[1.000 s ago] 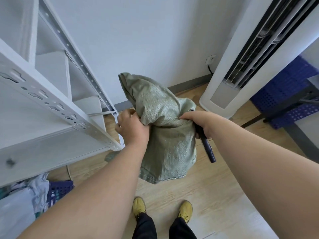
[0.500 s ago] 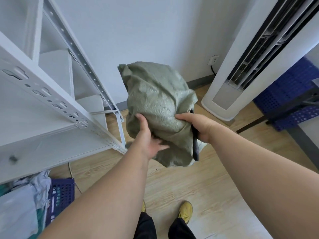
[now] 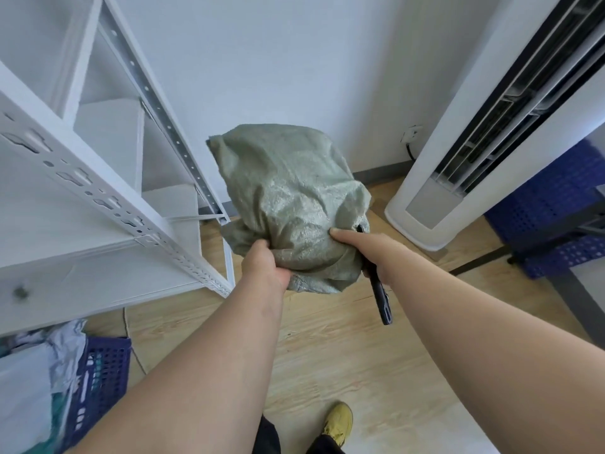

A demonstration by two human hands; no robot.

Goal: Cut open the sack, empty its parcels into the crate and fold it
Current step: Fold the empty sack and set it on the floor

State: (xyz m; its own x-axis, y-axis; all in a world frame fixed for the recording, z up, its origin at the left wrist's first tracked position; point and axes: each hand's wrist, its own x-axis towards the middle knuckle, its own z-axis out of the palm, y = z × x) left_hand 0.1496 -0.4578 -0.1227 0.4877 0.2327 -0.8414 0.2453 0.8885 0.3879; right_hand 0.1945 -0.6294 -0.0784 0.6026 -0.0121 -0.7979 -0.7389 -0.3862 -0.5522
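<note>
A crumpled grey-green woven sack (image 3: 288, 198) is held up in front of me, bunched into a loose bundle above the wooden floor. My left hand (image 3: 266, 268) grips its lower left edge. My right hand (image 3: 358, 245) pinches the lower right part of the sack and also holds a dark cutter (image 3: 379, 294), whose handle points down toward me. A blue crate (image 3: 98, 381) with grey and white parcels (image 3: 36, 375) in it stands at the lower left.
A white metal shelving rack (image 3: 108, 198) stands close on the left. A tall white air conditioner (image 3: 458, 165) is at the right, with stacked blue crates (image 3: 556, 204) and a dark table leg beyond it. My yellow shoe (image 3: 339, 419) is on the floor below.
The sack has been gathered from hanging long into a raised, bunched bundle. My left hand went from its side to under it and now grips the lower edge. The cutter stays in my right hand.
</note>
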